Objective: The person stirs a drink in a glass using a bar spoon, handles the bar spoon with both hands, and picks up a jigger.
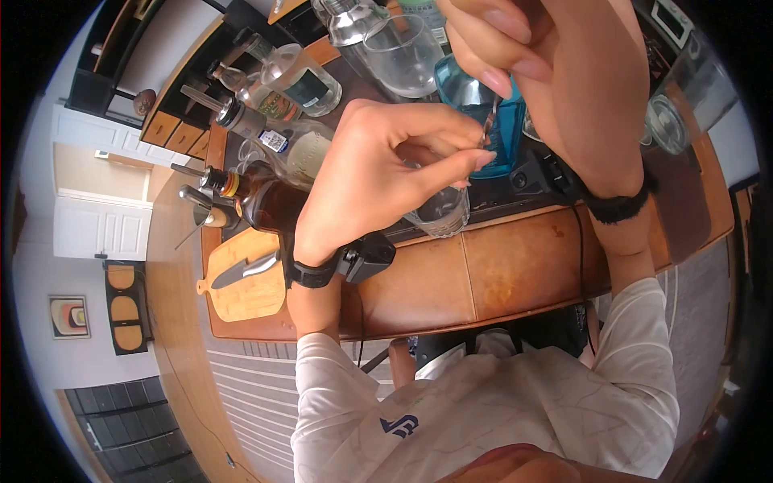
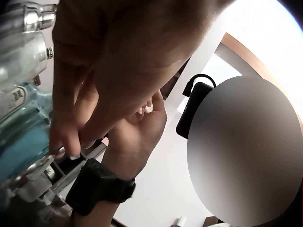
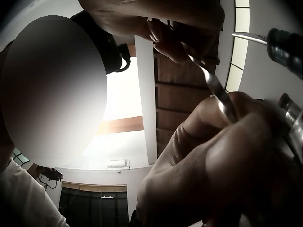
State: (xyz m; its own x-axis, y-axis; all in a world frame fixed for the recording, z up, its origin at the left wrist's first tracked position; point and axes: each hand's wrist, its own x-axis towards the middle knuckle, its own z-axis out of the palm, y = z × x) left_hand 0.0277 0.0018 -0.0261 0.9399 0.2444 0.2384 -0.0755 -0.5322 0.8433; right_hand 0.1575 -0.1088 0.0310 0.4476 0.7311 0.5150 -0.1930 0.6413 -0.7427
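A thin twisted metal stem (image 1: 489,119) (image 3: 215,85) runs between the two hands. My left hand (image 1: 378,165) (image 2: 123,61) (image 3: 213,161) pinches it between thumb and fingers. Higher up, curled fingers of my right hand (image 1: 555,80) (image 2: 132,139) (image 3: 161,19) hold its upper part. The stem's lower end cannot be made out. Partly beneath my left hand stands a clear ribbed glass (image 1: 443,216). A blue bottle (image 1: 507,133) (image 2: 26,146) is just behind the fingers.
Bottles with pourers, one brown (image 1: 274,200), stand left of the hands. Behind are a clear glass vessel (image 1: 403,60) and a metal shaker (image 1: 354,22). A knife (image 1: 245,271) lies on a wooden board (image 1: 262,302) at the left. A glass jar (image 1: 667,122) is at the right.
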